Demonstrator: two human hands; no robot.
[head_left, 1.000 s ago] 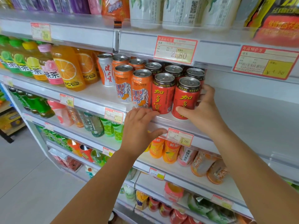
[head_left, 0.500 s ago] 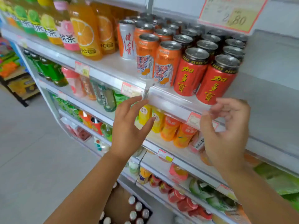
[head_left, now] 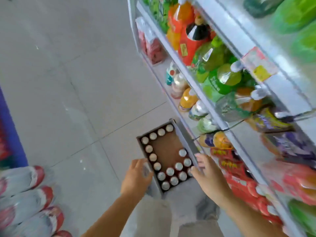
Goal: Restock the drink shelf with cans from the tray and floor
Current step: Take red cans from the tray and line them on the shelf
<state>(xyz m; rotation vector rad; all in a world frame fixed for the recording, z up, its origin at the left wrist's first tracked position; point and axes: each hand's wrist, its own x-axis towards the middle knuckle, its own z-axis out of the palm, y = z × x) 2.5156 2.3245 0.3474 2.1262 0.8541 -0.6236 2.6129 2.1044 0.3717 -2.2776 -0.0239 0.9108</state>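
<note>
A cardboard tray [head_left: 166, 147] with cans [head_left: 170, 171] lined along its sides is seen on the floor [head_left: 68, 82], just beside the bottom of the drink shelf [head_left: 239, 36]. The left hand [head_left: 136, 177] is held over the tray's left edge, and the right hand [head_left: 207, 175] over its right edge. Both hands are spread open, and nothing is held.

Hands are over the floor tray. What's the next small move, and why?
Probably lower both hands onto the nearest cans and grip one each: the left hand and right hand hover open and empty over the near end of the cardboard tray, where the cans cluster closest.
</note>
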